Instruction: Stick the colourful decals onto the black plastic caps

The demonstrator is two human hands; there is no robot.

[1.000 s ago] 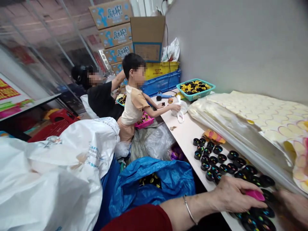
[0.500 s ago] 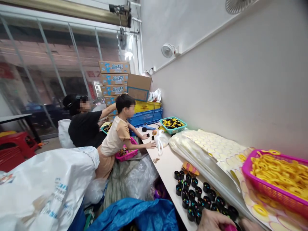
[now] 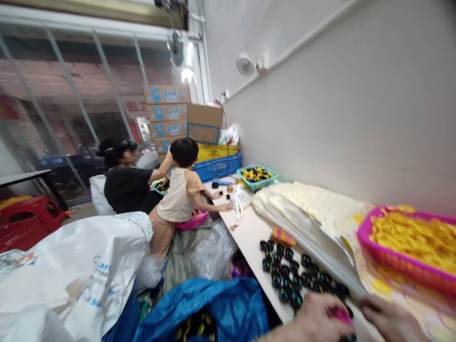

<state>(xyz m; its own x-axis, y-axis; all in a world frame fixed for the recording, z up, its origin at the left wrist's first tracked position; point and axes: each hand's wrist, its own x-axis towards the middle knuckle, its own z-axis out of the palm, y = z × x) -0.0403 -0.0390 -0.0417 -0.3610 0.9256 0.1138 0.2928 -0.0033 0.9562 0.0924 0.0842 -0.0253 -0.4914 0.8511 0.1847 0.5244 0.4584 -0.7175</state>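
At the lower right, my left hand [image 3: 318,317] is closed around a small bright pink piece [image 3: 342,314] whose kind I cannot make out. My right hand [image 3: 388,314] is just to the right, its fingers pointing toward the pink piece; blur hides whether they hold anything. Small black cup-like rings [image 3: 285,271] with coloured specks stand in a cluster on the white table [image 3: 245,232], just beyond my left hand. Behind them lies an orange and pink piece [image 3: 284,236].
A pink basket [image 3: 363,235] of yellow rings stands on the right, past clear plastic sheeting [image 3: 306,228]. A blue bag [image 3: 199,294] fills the space below the table. Two people are further off, one leaning over the table [image 3: 180,190]. A teal basket [image 3: 256,185] stands at the far end.
My view has shifted, and both hands show further up in the picture. My left hand still grips the pink piece. The nearer person's head has turned away.
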